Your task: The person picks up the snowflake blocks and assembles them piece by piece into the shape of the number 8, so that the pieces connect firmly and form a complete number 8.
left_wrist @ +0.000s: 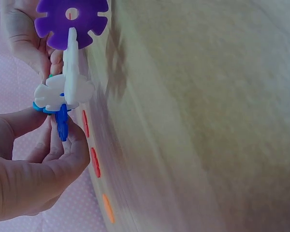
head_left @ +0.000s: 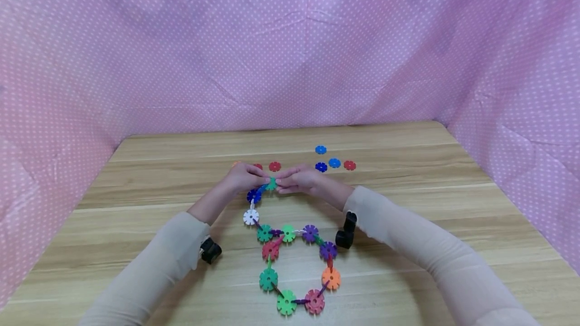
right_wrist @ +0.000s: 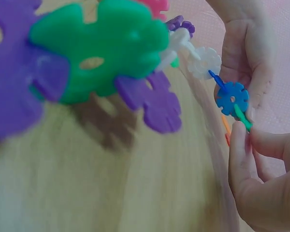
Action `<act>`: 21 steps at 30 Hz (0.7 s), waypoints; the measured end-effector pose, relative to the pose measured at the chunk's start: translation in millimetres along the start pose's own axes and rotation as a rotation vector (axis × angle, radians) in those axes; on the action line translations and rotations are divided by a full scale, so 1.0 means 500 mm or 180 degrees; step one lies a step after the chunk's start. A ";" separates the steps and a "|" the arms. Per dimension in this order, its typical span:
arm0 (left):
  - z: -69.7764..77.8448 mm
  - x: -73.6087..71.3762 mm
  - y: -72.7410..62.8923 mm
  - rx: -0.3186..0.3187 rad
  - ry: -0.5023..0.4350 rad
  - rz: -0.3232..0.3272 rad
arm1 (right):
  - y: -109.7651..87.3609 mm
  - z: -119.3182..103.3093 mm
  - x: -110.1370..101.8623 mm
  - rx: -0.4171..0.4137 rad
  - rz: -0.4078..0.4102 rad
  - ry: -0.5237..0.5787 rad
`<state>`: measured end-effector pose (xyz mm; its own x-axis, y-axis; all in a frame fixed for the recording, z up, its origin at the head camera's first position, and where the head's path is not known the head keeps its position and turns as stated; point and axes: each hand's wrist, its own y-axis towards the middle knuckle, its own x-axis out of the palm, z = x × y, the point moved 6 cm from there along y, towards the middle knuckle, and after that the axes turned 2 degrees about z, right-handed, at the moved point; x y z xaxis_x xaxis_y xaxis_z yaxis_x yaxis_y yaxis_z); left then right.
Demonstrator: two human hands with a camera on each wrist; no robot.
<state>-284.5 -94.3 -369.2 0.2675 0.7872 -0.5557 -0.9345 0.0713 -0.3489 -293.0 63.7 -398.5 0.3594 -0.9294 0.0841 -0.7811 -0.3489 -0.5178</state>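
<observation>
A chain of notched plastic flower discs hangs together between and below my hands. My left hand (head_left: 244, 177) pinches the light-blue disc (right_wrist: 233, 99) near the chain's far end. My right hand (head_left: 301, 179) holds the green disc (right_wrist: 243, 119) between thumb and fingertips, and it sits edge-on against the light-blue one. A dark-blue disc (head_left: 254, 196) and a white disc (head_left: 251, 217) follow towards me. Nearer still, several discs, among them an orange disc (head_left: 331, 278) and a pink-red disc (head_left: 314, 301), form a closed ring.
Loose discs lie flat beyond my hands: a red disc (head_left: 274, 166) behind them, and to the right a light-blue disc (head_left: 320, 150), a dark-blue disc (head_left: 321, 167) and another red disc (head_left: 350, 165). The wooden table (head_left: 408, 165) ends at a pink dotted curtain (head_left: 290, 64).
</observation>
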 end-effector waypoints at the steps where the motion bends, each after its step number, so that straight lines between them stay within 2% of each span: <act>1: 0.000 0.000 0.000 0.0001 0.0022 0.0004 | -0.001 -0.003 -0.006 -0.0022 0.0013 -0.0084; 7: 0.001 -0.001 -0.002 0.0017 0.0034 0.0025 | -0.010 -0.039 -0.066 -0.0291 0.0230 -0.0493; 9: 0.000 0.000 -0.003 0.0023 -0.0010 0.0003 | -0.014 -0.054 -0.092 -0.0437 0.0387 -0.0609; 11: 0.000 0.000 -0.005 0.0022 -0.0029 -0.0012 | -0.020 -0.071 -0.116 -0.0639 0.0572 -0.0881; 13: -0.001 -0.001 -0.007 0.0011 -0.0050 -0.0023 | -0.025 -0.088 -0.137 -0.0909 0.0744 -0.1371; 16: -0.002 -0.003 -0.008 0.0001 -0.0048 -0.0028 | -0.036 -0.112 -0.149 -0.1342 0.0804 -0.2480; 18: -0.003 -0.003 -0.008 0.0004 -0.0046 -0.0027 | -0.044 -0.120 -0.146 -0.1575 0.0725 -0.3232; 21: -0.003 -0.003 -0.008 0.0018 -0.0047 -0.0034 | -0.052 -0.121 -0.135 -0.1858 0.0507 -0.4093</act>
<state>-280.7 -96.8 -368.1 0.2741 0.7953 -0.5407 -0.9329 0.0833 -0.3504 -327.7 128.5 -339.3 0.2085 -0.3180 -0.9249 -0.8383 -0.5453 -0.0015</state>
